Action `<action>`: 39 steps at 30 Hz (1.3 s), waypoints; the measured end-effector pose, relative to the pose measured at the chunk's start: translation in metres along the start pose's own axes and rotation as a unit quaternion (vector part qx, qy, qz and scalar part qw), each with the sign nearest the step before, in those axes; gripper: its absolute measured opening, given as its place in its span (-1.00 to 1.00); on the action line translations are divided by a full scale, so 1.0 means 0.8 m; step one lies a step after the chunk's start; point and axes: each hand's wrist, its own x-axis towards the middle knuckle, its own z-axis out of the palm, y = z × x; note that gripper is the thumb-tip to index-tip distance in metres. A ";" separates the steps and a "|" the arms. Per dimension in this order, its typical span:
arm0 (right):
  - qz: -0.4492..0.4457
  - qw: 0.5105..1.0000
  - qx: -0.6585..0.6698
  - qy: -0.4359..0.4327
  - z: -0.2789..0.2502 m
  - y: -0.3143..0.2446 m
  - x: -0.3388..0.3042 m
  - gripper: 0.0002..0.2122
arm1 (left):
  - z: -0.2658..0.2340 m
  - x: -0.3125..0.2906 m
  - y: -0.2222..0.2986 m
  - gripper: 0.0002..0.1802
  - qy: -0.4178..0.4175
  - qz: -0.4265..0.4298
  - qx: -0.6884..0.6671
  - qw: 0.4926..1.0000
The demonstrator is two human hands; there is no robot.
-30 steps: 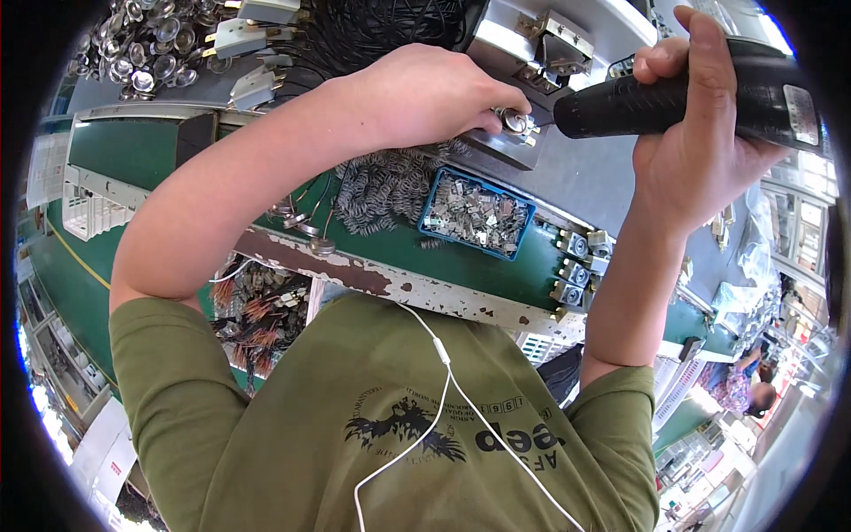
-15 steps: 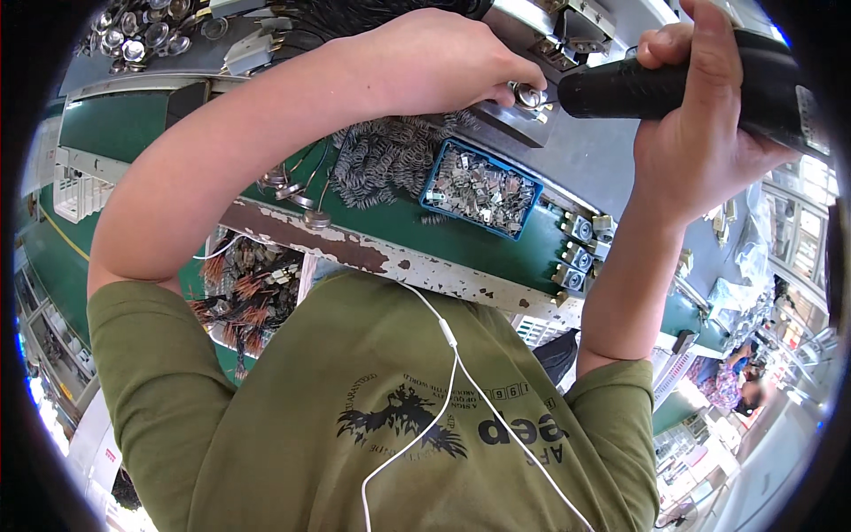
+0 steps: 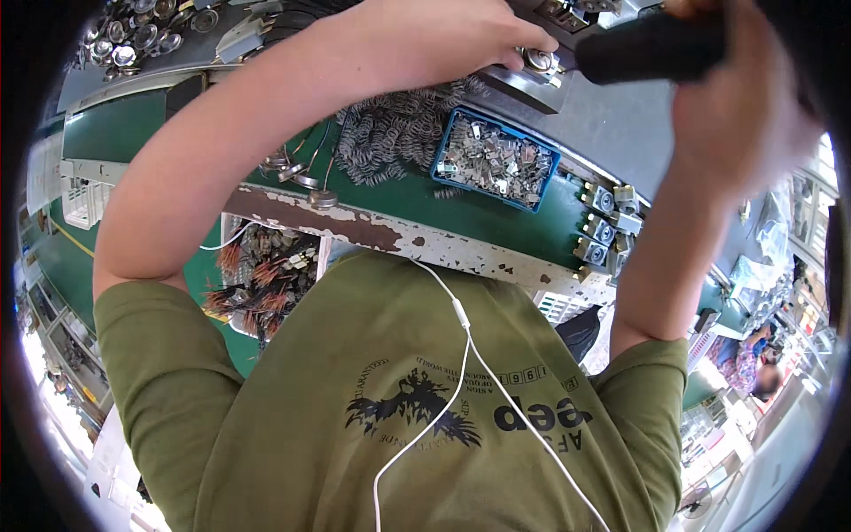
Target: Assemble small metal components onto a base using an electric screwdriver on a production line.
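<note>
My left hand reaches across to a steel block, thumb and forefinger closed on a small round metal part at its top. Around a black electric screwdriver, my right hand is wrapped, smeared by motion. The screwdriver lies nearly level, its thin tip pointing left toward the round part; whether they touch I cannot tell. Nearer me, a blue tray holds many small metal pieces, beside a heap of coil springs.
Several square metal parts with round centres stand right of the tray. Round metal cups are piled at the far left. Wired discs lie by the chipped bench edge. A white earphone cable hangs over my shirt.
The bench scene has shifted up and slightly right in view. My right hand, with the screwdriver, has moved a little right and is now blurred. The left hand keeps its grip.
</note>
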 end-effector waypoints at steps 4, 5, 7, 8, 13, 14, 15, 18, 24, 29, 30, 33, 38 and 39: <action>0.003 1.000 0.012 0.024 -0.073 -0.008 0.013 -0.85 | 0.028 -0.009 0.028 -0.68 0.167 0.079 0.072 0.980; 0.002 1.000 0.009 0.030 -0.104 0.008 0.030 -0.85 | 0.036 -0.006 0.039 -0.73 0.210 0.129 0.091 0.965; 0.001 0.999 0.017 0.038 -0.067 0.016 0.022 -0.85 | 0.055 -0.009 0.065 -0.88 0.128 0.160 0.045 0.978; 0.000 0.999 0.028 0.039 -0.043 0.006 0.014 -0.86 | 0.064 -0.012 0.065 -0.89 0.098 0.166 0.042 0.980; -0.026 0.996 0.061 0.051 -0.020 -0.037 0.010 -0.86 | 0.080 -0.011 0.064 -0.92 0.111 0.195 0.057 0.973; -0.039 0.995 0.070 0.055 -0.029 -0.048 0.018 -0.86 | 0.076 -0.012 0.069 -0.93 0.115 0.182 0.042 0.976; -0.050 0.994 0.081 0.059 -0.029 -0.053 0.027 -0.86 | 0.075 -0.014 0.072 -0.94 0.117 0.167 0.027 0.979; -0.081 0.988 0.106 0.073 0.011 -0.041 0.049 -0.87 | 0.076 -0.008 0.073 -0.93 0.086 0.146 -0.023 0.985; -0.109 0.981 0.149 0.053 0.049 -0.050 0.048 -0.83 | 0.066 -0.013 0.068 -0.87 0.048 0.122 -0.123 0.984; -0.098 0.981 0.169 0.011 0.052 -0.043 0.048 -0.74 | 0.067 -0.009 0.063 -0.88 0.076 0.131 -0.135 0.979; -0.094 0.981 0.172 0.003 0.052 -0.042 0.048 -0.72 | 0.065 -0.008 0.063 -0.88 0.075 0.136 -0.131 0.979; -0.092 0.982 0.162 -0.018 0.051 -0.038 0.048 -0.67 | 0.064 -0.009 0.063 -0.88 0.070 0.136 -0.125 0.980; -0.100 0.986 0.131 0.009 0.060 -0.037 0.048 -0.68 | 0.063 -0.006 0.062 -0.87 0.061 0.139 -0.140 0.978; -0.101 0.987 0.120 -0.011 0.059 -0.035 0.050 -0.68 | 0.061 -0.004 0.063 -0.87 0.042 0.127 -0.152 0.979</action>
